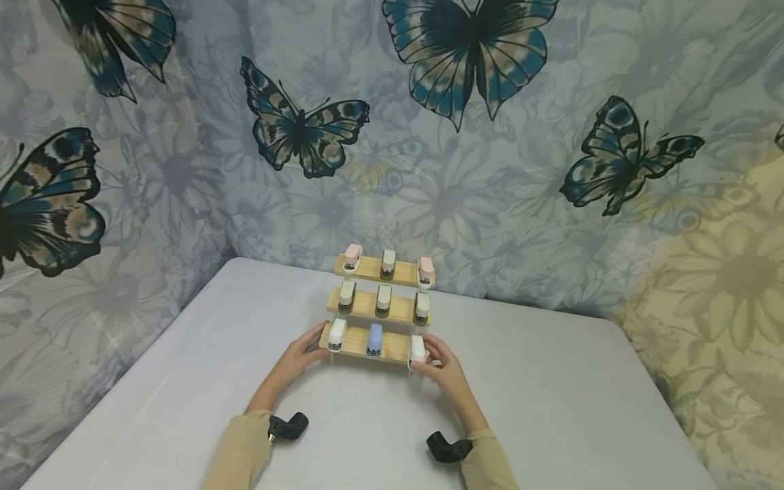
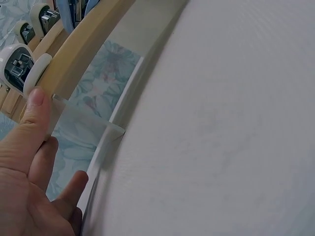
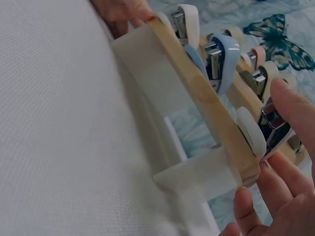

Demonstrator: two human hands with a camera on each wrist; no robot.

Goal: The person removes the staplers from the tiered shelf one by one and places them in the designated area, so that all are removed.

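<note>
A three-step wooden rack point(image 1: 354, 344) stands at the back middle of the table, with small staplers on every step. The lowest step carries a white stapler point(image 1: 337, 333), a blue stapler point(image 1: 375, 339) and another white stapler point(image 1: 417, 348). My left hand point(image 1: 303, 354) holds the left end of that step; in the left wrist view its thumb point(image 2: 34, 105) presses the wood point(image 2: 83, 54) beside a white stapler point(image 2: 17, 66). My right hand point(image 1: 444, 364) holds the right end. In the right wrist view its fingers point(image 3: 280, 196) curl under the step point(image 3: 202, 93), next to a white stapler point(image 3: 251, 130).
The rack stands on clear plastic side panels point(image 3: 197, 172) on a pale grey table point(image 1: 551, 408). A butterfly-print cloth point(image 1: 453, 61) hangs close behind the rack and along the left side. Black camera mounts point(image 1: 288, 427) sit on both wrists.
</note>
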